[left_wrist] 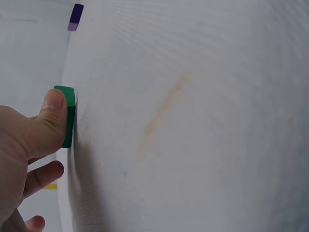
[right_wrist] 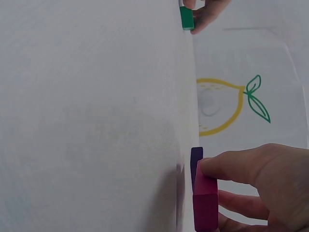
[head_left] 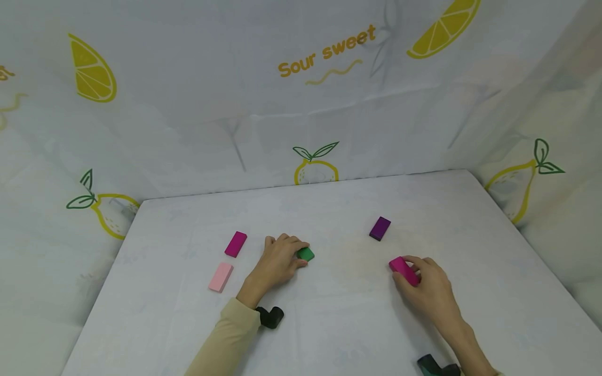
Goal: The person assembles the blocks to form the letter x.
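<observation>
My left hand (head_left: 277, 263) pinches a green block (head_left: 305, 254) between thumb and fingers near the middle of the table; the left wrist view shows the thumb on the face of the green block (left_wrist: 70, 113). To the right, my right hand (head_left: 430, 287) grips a bright pink block (head_left: 403, 271) by its sides. In the right wrist view the pink block (right_wrist: 206, 200) appears just off the tabletop, partly in front of the dark purple block (right_wrist: 195, 166). That purple block (head_left: 380, 228) lies flat beyond my right hand.
Left of my left hand lie a magenta block (head_left: 235, 244) and, nearer me, a light pink block (head_left: 220, 277). A white cloth covers the table (head_left: 338, 324). A lemon-printed curtain (head_left: 197, 104) hangs behind and at both sides.
</observation>
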Action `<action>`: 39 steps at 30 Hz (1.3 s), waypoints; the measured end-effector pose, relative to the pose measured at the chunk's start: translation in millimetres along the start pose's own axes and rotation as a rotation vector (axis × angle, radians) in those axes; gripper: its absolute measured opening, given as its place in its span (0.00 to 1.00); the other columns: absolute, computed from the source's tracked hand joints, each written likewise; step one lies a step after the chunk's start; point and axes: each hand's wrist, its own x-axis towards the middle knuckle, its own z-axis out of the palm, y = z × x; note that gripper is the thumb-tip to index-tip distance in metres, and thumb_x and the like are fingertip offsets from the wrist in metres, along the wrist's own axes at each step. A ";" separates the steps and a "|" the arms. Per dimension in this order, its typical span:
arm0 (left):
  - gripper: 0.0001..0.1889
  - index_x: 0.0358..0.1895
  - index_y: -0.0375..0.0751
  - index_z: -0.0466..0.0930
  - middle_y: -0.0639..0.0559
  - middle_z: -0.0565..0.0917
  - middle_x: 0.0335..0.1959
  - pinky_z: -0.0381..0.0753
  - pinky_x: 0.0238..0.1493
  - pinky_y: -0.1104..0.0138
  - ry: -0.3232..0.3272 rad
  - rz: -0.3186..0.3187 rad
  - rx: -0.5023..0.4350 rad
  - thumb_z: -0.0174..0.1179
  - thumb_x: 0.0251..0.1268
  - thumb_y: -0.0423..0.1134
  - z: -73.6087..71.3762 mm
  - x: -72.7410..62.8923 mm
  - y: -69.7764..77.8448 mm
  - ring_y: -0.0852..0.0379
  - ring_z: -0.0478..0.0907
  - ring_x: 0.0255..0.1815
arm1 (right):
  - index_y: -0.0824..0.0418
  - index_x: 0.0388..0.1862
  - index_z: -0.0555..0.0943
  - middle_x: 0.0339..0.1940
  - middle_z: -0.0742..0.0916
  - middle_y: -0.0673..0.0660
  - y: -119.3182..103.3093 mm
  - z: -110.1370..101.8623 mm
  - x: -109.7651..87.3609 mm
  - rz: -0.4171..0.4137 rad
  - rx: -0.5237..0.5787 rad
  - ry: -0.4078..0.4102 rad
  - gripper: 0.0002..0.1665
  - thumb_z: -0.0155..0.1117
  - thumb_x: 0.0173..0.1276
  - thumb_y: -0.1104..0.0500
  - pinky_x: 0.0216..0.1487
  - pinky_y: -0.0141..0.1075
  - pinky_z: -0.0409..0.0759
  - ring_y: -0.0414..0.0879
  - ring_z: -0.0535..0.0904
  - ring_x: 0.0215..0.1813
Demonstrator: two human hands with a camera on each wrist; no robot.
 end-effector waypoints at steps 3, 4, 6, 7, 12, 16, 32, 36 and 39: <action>0.22 0.60 0.48 0.85 0.54 0.87 0.56 0.62 0.50 0.55 0.009 0.003 0.000 0.71 0.64 0.47 0.5 -0.4 -0.2 0.53 0.79 0.53 | 0.70 0.54 0.83 0.38 0.85 0.65 -4.3 0.0 0.9 -0.011 0.001 -0.004 0.24 0.74 0.61 0.61 0.29 0.31 0.70 0.48 0.75 0.33; 0.22 0.60 0.48 0.85 0.54 0.87 0.56 0.62 0.50 0.54 0.011 0.003 -0.001 0.71 0.63 0.47 0.5 -0.5 -0.1 0.53 0.79 0.53 | 0.70 0.54 0.83 0.38 0.85 0.64 -5.4 0.3 1.3 -0.016 0.004 -0.004 0.23 0.74 0.61 0.61 0.29 0.31 0.70 0.48 0.76 0.33; 0.22 0.59 0.48 0.85 0.54 0.87 0.56 0.63 0.51 0.54 0.014 0.004 -0.004 0.71 0.63 0.47 0.9 -0.5 0.0 0.53 0.79 0.53 | 0.70 0.54 0.83 0.38 0.85 0.64 -7.8 1.0 2.0 -0.026 0.005 -0.006 0.23 0.74 0.61 0.61 0.29 0.30 0.70 0.47 0.76 0.33; 0.21 0.59 0.47 0.85 0.54 0.87 0.56 0.63 0.51 0.53 0.015 0.003 -0.007 0.71 0.63 0.46 1.0 -0.5 0.1 0.53 0.79 0.53 | 0.70 0.54 0.84 0.37 0.85 0.64 -8.9 1.4 2.3 -0.031 0.004 -0.005 0.23 0.74 0.61 0.62 0.28 0.30 0.70 0.47 0.76 0.32; 0.21 0.60 0.47 0.85 0.54 0.87 0.56 0.64 0.53 0.51 0.020 0.002 0.002 0.71 0.64 0.46 1.5 -1.0 1.0 0.53 0.79 0.53 | 0.71 0.54 0.84 0.37 0.84 0.64 -16.0 4.0 3.5 -0.049 0.006 -0.012 0.24 0.75 0.60 0.62 0.27 0.29 0.70 0.46 0.76 0.32; 0.21 0.59 0.48 0.85 0.55 0.88 0.55 0.64 0.53 0.52 0.024 -0.003 0.025 0.71 0.64 0.47 2.2 -1.0 1.5 0.54 0.79 0.52 | 0.70 0.55 0.84 0.38 0.84 0.63 -24.9 5.5 5.3 -0.041 0.019 -0.038 0.24 0.76 0.60 0.62 0.27 0.29 0.70 0.47 0.76 0.33; 0.21 0.57 0.47 0.86 0.54 0.89 0.53 0.66 0.53 0.50 0.055 0.004 0.025 0.72 0.63 0.47 1.3 -1.9 3.9 0.53 0.80 0.51 | 0.67 0.56 0.84 0.39 0.85 0.62 -52.1 21.1 11.8 -0.062 0.051 -0.093 0.25 0.76 0.59 0.62 0.27 0.28 0.73 0.47 0.77 0.35; 0.21 0.57 0.47 0.86 0.54 0.89 0.53 0.66 0.53 0.50 0.053 -0.001 0.026 0.72 0.63 0.48 1.4 -1.6 3.7 0.53 0.80 0.51 | 0.67 0.56 0.84 0.39 0.85 0.61 -56.4 25.9 12.3 -0.063 0.059 -0.107 0.25 0.76 0.59 0.62 0.28 0.27 0.73 0.47 0.76 0.36; 0.21 0.57 0.47 0.86 0.55 0.89 0.53 0.66 0.53 0.50 0.053 -0.004 0.026 0.72 0.63 0.48 1.1 -1.5 3.6 0.53 0.80 0.51 | 0.67 0.55 0.85 0.39 0.85 0.61 -60.8 30.3 13.0 -0.075 0.064 -0.110 0.24 0.76 0.59 0.62 0.28 0.28 0.72 0.47 0.76 0.36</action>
